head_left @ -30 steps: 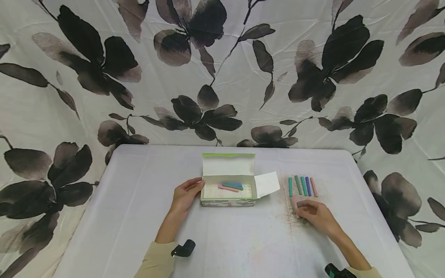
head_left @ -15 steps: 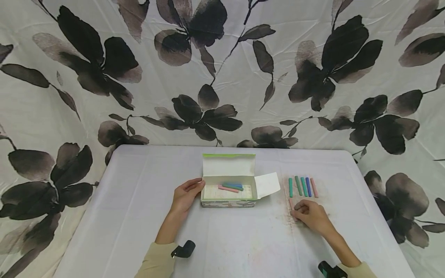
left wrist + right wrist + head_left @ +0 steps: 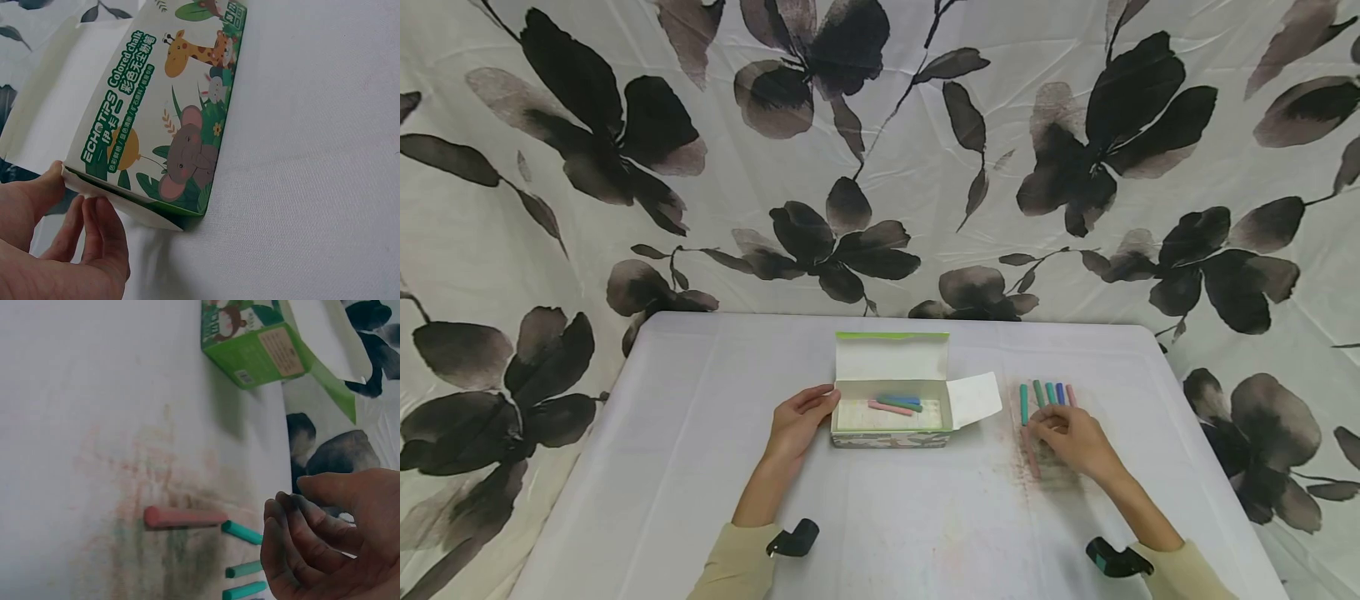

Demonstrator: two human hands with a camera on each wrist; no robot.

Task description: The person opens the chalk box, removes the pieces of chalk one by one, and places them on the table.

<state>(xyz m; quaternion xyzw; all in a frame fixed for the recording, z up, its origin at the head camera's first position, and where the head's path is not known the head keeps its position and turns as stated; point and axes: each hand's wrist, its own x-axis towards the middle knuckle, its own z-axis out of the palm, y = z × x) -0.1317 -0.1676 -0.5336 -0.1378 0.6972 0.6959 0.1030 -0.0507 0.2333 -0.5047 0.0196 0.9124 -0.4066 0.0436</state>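
White and cloth-covered, the worktop (image 3: 880, 533) carries an open chalk box (image 3: 891, 441), with a few pink, green and blue chalks (image 3: 891, 409) lying inside. The left hand (image 3: 799, 421) pinches the flap at the left end of this box. The right hand (image 3: 1073, 435) is loose, its fingers softly bent, over a row of coloured sticks (image 3: 1039, 392). One pink stick (image 3: 184, 517) lies on the nearer side, close by a teal stick (image 3: 242, 532).

Both sleeves (image 3: 736, 560) are plain pale yellow, with a chunky black camera (image 3: 797, 537) worn beside each.
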